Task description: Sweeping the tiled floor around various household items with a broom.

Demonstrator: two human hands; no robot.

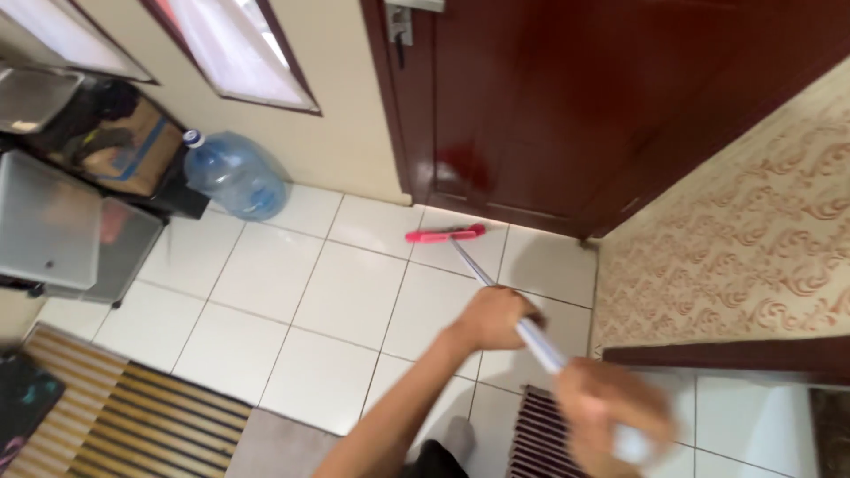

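Mop, pink flat head on white floor tiles beside the dark door, pale handle slanting up.

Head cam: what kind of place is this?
Likely a home entryway: dark red wooden door, white tiled floor, striped doormat, big water jug. Both hands hold a pink-headed mop.

A brown cardboard box with blue tape sits beside the round blue water jug.

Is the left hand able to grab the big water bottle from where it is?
Probably not. The left hand is wrapped round the mop handle, and the water bottle stands far across bare tiles by the wall.
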